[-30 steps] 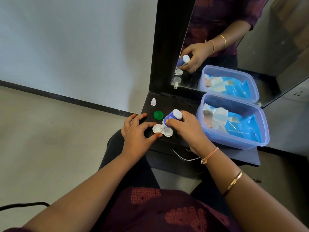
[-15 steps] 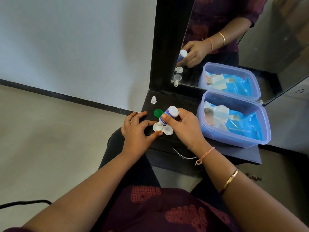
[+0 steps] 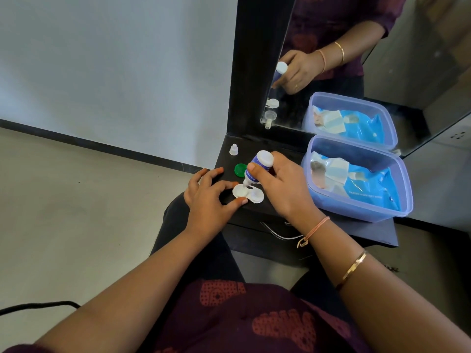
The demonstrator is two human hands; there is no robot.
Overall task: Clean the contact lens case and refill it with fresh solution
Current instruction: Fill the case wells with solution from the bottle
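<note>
Green lid [image 3: 240, 170], tub [image 3: 344, 208] near lens case [image 3: 251, 196] in left hand [image 3: 206, 200] pinch; bottle [image 3: 264, 159] in right hand [image 3: 283, 189] grip.

**What the view keeps back**

The right hand [image 3: 283, 189] covers the 3 o'clock side of the solution bottle [image 3: 257, 167], whose label print is too small to read. Whether liquid lies in the contact lens case [image 3: 249, 194] under the nozzle cannot be told. At 3 o'clock, packets inside the plastic box [image 3: 356, 212] are partly blurred. At 8 o'clock, a black cable [image 3: 38, 305] runs off the left edge.
</note>
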